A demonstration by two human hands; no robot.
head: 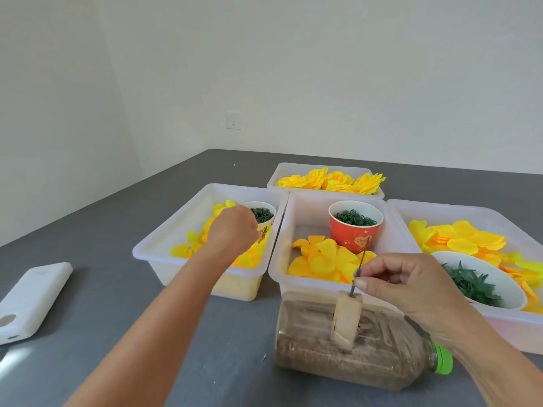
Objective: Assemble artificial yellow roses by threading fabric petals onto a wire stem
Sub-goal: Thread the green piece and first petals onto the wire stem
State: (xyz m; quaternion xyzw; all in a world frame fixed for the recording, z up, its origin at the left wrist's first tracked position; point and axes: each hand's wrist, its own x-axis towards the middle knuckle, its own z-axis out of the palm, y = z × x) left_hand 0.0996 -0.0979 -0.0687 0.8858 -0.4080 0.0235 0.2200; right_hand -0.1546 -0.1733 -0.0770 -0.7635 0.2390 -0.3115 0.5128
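A thin green wire stem (pixel 362 261) stands upright in a beige holder (pixel 346 320) fixed on a sand-filled plastic bottle (pixel 352 348) lying on its side. My right hand (pixel 411 284) pinches the stem low down between thumb and forefinger. My left hand (pixel 232 230) reaches into the left white bin (pixel 164 242), its fingers curled down among yellow fabric petals (pixel 188 249); what it holds is hidden. More yellow petals (pixel 323 259) lie in the middle bin (pixel 293 284).
A red cup (pixel 355 227) of green pieces stands in the middle bin, a paper cup (pixel 263 215) in the left one. The right bin (pixel 514 324) holds petals and a white bowl (pixel 482 277) of green leaves. Finished yellow roses (pixel 332 180) fill the far bin. A white device (pixel 32 298) lies left.
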